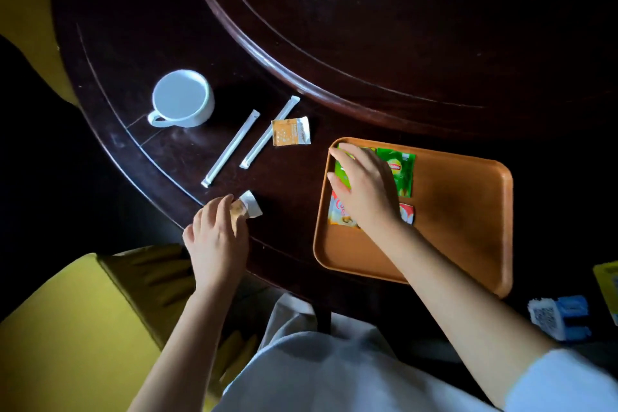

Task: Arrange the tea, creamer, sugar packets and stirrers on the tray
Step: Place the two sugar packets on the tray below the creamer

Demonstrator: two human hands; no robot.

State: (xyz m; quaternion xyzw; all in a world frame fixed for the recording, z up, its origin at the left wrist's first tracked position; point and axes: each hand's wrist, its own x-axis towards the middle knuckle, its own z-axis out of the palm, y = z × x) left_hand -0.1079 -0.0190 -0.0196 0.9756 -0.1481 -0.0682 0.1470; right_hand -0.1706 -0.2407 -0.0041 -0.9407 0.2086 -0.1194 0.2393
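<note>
An orange tray (468,217) lies on the dark table at the right. On its left part are two green tea packets: one (399,170) lies flat, and my right hand (363,187) is closed on the other (342,170). A red and white creamer packet (337,214) lies under my right wrist. My left hand (217,234) pinches an orange and white sugar packet (249,207) at the table's near edge. A second sugar packet (290,131) and two white wrapped stirrers (230,147) (269,132) lie on the table left of the tray.
A white cup (182,99) stands at the left of the table. A raised round centre section (301,77) fills the far side of the table. Yellow chairs (67,328) stand at the left. Blue and white items (558,316) lie at the right edge.
</note>
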